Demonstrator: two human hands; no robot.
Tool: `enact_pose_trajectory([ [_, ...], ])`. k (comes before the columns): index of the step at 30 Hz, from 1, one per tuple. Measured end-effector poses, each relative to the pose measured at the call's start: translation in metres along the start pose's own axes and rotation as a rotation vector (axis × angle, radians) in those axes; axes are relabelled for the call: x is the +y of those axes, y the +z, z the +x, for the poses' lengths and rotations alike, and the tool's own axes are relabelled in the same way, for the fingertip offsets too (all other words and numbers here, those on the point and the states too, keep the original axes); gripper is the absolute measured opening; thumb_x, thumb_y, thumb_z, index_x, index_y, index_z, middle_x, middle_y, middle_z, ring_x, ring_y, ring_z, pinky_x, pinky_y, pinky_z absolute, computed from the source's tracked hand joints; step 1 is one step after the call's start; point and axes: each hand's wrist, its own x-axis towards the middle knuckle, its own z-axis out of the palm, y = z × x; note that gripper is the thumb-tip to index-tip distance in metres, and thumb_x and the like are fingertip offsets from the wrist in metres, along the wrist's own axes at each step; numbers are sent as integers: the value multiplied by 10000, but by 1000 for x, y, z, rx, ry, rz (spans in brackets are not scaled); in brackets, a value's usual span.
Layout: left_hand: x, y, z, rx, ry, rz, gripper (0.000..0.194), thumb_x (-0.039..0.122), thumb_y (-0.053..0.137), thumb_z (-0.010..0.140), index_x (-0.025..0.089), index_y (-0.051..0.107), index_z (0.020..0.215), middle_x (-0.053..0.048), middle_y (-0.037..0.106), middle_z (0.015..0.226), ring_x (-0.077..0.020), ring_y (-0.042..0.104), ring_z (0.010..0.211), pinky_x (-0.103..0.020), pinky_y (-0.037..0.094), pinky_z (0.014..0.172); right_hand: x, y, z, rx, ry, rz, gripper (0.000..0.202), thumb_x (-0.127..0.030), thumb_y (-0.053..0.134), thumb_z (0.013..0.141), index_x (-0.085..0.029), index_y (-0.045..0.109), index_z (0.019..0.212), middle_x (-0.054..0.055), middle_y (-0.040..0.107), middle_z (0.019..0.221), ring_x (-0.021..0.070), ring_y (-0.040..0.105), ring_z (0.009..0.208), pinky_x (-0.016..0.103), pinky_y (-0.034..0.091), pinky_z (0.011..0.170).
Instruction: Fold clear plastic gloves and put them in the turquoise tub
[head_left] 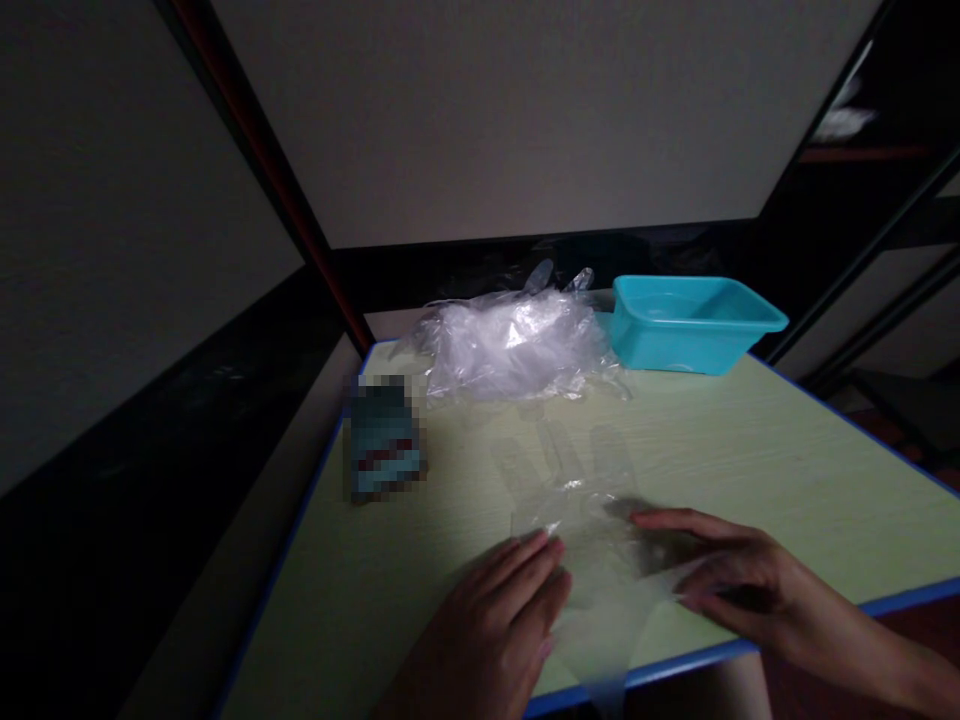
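A clear disposable plastic glove (592, 560) lies spread on the table, its fingers pointing away from me and its cuff hanging over the near edge. My left hand (502, 620) rests on the glove's left side, palm down with fingers stretched out. At the right side, my right hand (742, 575) has a raised fold of the thin plastic between its thumb and fingers; the exact contact is partly hidden. Farther back sits a heaped pile of similar clear plastic gloves (517, 345).
A turquoise plastic basin (682, 330) stands at the back right of the pale table (795, 480), which has a blue edge. Near the left edge is a pixelated dark and teal item (386, 440). Pale panels (525, 120) rise behind the table.
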Motion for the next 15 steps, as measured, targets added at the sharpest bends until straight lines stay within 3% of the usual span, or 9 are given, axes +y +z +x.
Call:
enact_pose_trajectory([
  [4, -1, 0, 0, -6, -8, -59, 495, 43, 453, 723, 130, 518, 1206, -95, 446, 1358, -210, 354, 1279, -372, 350, 1036, -6, -6, -3, -89, -43, -42, 217, -228, 497, 871, -248, 658, 1014, 59, 491, 1327, 234, 420, 1236, 412, 380, 998],
  [8, 4, -10, -1, -27, -53, -157, 499, 26, 433, 758, 138, 506, 1239, -59, 401, 1393, -183, 336, 1290, -321, 326, 1050, -11, -13, -6, -146, 13, -97, 327, -237, 495, 875, -266, 553, 1195, 51, 517, 1302, 217, 452, 1208, 378, 394, 991],
  [15, 5, -25, -2, -118, -288, -482, 401, 171, 397, 911, 256, 456, 1298, 27, 429, 1378, -132, 412, 1239, -253, 319, 1036, -14, -21, 15, -234, 70, 58, 162, -270, 427, 908, -220, 580, 932, 36, 626, 942, 175, 586, 874, 330, 486, 773],
])
